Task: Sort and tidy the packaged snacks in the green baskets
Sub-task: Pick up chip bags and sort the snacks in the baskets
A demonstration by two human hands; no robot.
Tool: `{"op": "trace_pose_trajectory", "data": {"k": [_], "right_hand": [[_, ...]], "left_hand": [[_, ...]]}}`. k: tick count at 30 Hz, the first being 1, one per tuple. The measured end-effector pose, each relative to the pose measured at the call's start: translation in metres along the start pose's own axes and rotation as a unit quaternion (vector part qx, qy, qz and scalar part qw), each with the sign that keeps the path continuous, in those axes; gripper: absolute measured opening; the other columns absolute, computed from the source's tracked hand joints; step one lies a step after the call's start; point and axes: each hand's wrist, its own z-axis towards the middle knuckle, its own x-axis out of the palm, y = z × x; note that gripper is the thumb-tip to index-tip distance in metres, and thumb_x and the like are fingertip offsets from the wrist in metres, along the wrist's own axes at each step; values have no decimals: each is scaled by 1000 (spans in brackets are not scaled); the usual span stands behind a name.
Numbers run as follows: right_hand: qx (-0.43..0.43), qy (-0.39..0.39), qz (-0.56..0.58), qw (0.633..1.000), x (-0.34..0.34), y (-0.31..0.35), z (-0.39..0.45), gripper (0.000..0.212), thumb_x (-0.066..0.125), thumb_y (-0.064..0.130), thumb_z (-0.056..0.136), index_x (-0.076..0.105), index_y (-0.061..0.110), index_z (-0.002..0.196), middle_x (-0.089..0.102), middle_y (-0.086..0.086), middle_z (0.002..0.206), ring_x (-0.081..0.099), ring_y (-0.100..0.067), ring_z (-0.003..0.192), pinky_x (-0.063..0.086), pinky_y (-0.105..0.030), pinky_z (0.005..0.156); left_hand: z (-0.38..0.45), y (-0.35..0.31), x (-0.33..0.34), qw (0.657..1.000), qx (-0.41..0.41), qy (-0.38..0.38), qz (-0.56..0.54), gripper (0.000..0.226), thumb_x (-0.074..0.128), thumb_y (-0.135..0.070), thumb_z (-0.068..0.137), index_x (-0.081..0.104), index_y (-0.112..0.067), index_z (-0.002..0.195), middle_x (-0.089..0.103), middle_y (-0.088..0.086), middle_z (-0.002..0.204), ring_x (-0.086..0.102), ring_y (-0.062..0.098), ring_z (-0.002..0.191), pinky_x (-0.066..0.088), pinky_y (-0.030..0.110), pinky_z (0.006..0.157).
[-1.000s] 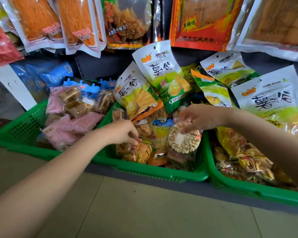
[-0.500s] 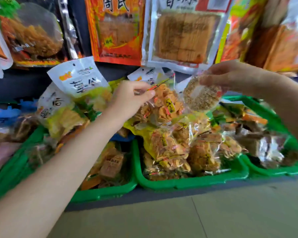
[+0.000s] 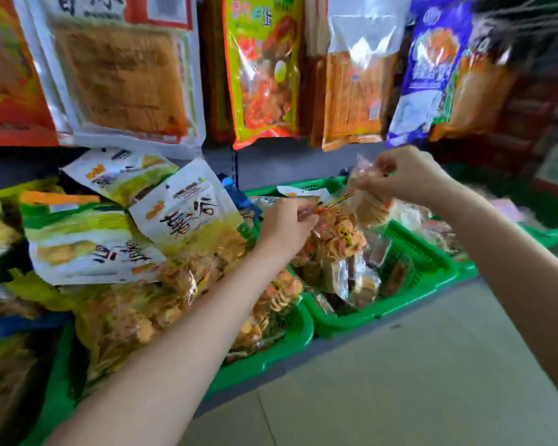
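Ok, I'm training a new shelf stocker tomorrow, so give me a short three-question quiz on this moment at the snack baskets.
1. True or false: the left hand holds a clear packet of orange snacks.
2. What does the right hand pinch? A) a round cracker packet B) a blue bag C) nothing
3. Fill in: both packets are held above a ____ basket.

Key: 1 true; 2 A; 3 green.

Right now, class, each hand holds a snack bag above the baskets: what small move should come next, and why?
Probably lower the clear bag of round crackers in the right hand into the green plastic basket below; it hangs directly above that basket, which has room.
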Motion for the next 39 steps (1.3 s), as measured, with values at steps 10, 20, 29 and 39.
{"op": "trace_pose_trajectory", "data": {"k": [10,20,29,39], "right_hand": [[-51,89,92,990,31,-4,-1,28,67,31,83,53,17,64,52,4,57,46,-4,51,31,-6,39],[14,172,254,952,57,26,6,35,69,38,80,68,7,95,62,-4,77,54,-15,67,44,-30,62],[218,66,354,907,83,-18,0,28,71,29,81,60,5,72,59,0,46,47,-12,36,38,-19,38],[433,-173,524,713,93,-144,29,31,68,27,83,51,3,93,56,-8,86,58,-16,68,51,-25,52]], "left_hand": [[-18,22,-114,985,-141,10,-98,14,61,-8,87,60,-22,90,54,2,71,47,10,57,40,13,51],[-24,70,-70,933,-143,-33,330,45,56,-32,91,39,-20,131,38,13,131,43,33,117,38,41,86],[1,51,-40,870,-8,181,459,47,37,2,86,59,-19,122,60,11,120,54,32,109,42,40,91],[62,24,9,788,-117,364,482,18,37,-12,85,53,-6,80,50,8,87,49,23,78,47,35,75]]}}
